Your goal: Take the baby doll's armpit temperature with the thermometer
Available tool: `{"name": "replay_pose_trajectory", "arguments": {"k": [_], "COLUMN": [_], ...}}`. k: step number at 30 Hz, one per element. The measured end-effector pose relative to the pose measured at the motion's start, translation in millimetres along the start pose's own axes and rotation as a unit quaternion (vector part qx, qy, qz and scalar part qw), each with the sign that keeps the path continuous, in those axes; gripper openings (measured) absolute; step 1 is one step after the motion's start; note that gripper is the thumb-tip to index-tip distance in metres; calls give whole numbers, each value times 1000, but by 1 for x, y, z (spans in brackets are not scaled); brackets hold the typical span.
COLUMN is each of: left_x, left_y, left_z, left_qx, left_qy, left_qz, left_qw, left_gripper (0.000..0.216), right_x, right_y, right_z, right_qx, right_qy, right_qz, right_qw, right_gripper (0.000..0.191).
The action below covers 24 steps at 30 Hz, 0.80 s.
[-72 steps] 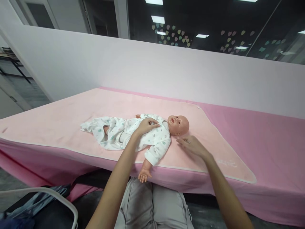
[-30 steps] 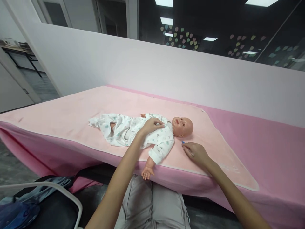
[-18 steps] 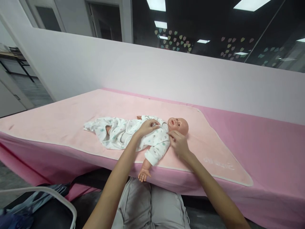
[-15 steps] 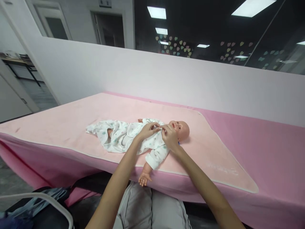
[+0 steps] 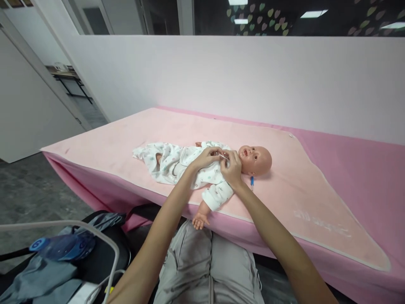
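Note:
A baby doll (image 5: 255, 160) lies on its back with its head to the right, dressed in a white patterned romper (image 5: 167, 162). Over its upper chest, my left hand (image 5: 209, 157) and my right hand (image 5: 231, 169) meet with fingertips pinched together. Between them runs a thin white string (image 5: 223, 156) that looks like a tie of the romper, gripped at both sides. My fingers cover the doll's neckline. One doll hand (image 5: 200, 220) hangs over the table's near edge.
A peach mat (image 5: 284, 198) covers the pink-draped table (image 5: 363, 169). A small blue-and-clear object (image 5: 252, 181) lies below the doll's head. At lower left, a chair (image 5: 104, 249) holds a water bottle (image 5: 65, 246) and grey cloth (image 5: 44, 274). A white wall (image 5: 221, 76) stands behind.
The view has tilted down and shifted left, bringing the bottle into sight. My hands stay at the doll's chest, and the white string between them now shows more clearly.

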<state>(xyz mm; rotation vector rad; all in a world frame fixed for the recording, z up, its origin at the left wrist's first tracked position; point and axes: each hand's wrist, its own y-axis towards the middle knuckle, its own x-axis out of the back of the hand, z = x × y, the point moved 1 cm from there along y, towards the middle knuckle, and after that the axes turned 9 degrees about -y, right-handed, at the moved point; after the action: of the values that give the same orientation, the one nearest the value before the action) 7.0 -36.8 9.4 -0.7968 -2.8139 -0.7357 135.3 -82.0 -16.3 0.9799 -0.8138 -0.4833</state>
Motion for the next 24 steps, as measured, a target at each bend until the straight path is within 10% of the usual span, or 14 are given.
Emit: {"name": "replay_pose_trajectory", "arguments": {"k": [24], "left_x": [0], "left_y": [-3], "left_z": [-2], "left_qx": [20], "left_qy": [-37], "left_qz": [-46], "left_qw": [998], "left_gripper": [27], "right_x": [-7], "right_y": [-3], "right_z": [-5], "right_qx": [-35], "right_qy": [-13], "right_qz": [-31], "right_qw": [999], "right_gripper": [16]}}
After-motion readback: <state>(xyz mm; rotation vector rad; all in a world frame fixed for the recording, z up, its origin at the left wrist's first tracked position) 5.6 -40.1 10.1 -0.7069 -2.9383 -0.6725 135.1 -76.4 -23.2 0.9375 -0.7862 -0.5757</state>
